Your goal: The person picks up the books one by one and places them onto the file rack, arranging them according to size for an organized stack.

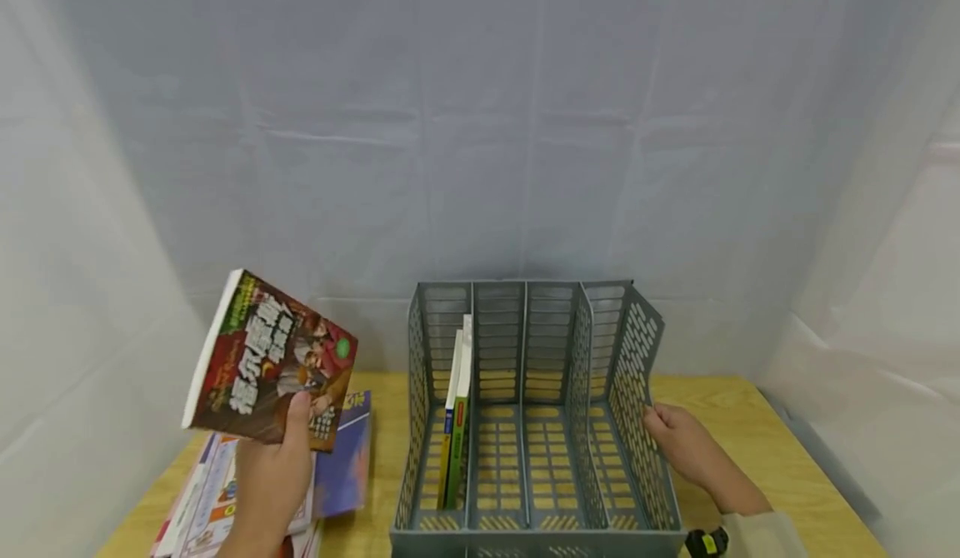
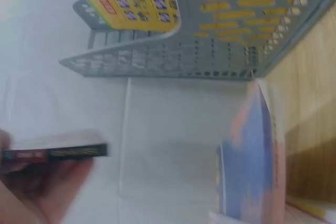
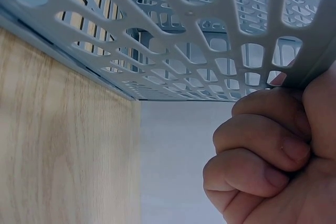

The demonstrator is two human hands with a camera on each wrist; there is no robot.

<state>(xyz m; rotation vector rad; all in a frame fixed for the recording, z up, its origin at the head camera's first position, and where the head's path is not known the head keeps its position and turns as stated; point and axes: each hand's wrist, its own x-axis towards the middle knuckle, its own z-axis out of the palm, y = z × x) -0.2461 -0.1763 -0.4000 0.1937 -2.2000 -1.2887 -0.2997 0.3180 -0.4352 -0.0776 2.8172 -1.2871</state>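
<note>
My left hand holds a book with a dark brown and red cover and large white characters, thumb across its front. The book is raised and tilted to the left of a grey plastic file rack. In the left wrist view, its dark spine shows edge-on. My right hand grips the front edge of the rack's right side wall. Curled fingers show in the right wrist view beside the slotted wall. Two thin books stand upright in the rack's leftmost compartment, one with a green spine.
Several books and booklets lie piled on the wooden table at the left, under the left hand. A blue-covered book lies between the pile and the rack. White sheeting hangs behind and on both sides.
</note>
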